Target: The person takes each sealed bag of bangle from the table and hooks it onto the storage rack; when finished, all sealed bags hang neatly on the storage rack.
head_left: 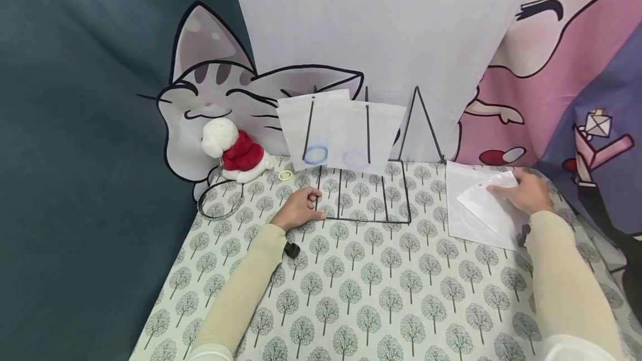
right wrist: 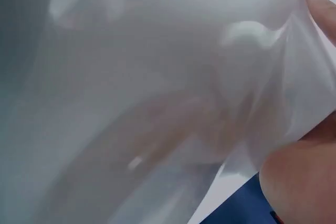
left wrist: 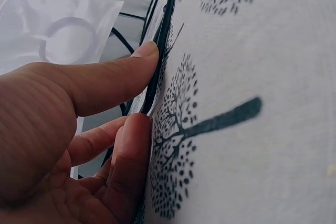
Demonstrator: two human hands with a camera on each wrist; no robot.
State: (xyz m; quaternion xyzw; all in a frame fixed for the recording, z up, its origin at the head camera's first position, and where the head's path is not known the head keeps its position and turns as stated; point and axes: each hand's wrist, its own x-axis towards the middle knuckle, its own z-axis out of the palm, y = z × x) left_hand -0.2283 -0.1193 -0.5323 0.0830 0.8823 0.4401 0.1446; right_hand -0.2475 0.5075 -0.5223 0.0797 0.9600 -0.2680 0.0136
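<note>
My left hand (head_left: 299, 208) pinches the front left corner of a black wire rack (head_left: 361, 220), thumb and forefinger on its thin bar (left wrist: 167, 19) in the left wrist view. Two translucent white zip bags hang side by side on the rack's prongs: the left bag (head_left: 296, 127) with a blue ring inside, the right bag (head_left: 368, 127) with a pale one. At the right, my right hand (head_left: 531, 191) grips a similar bag (head_left: 494, 202) by its top. That bag overlaps a flat bag (head_left: 457, 219) on the table. Blurred translucent film (right wrist: 131, 77) fills the right wrist view.
A white plush toy (head_left: 236, 149) in a red top sits at the back left. Beside it lie a small yellow ring (head_left: 285, 171) and a dark round hoop (head_left: 200, 208). The rack's right-hand prong (head_left: 428, 121) bears no bag. Printed curtains hang behind the tree-patterned tablecloth (head_left: 371, 294).
</note>
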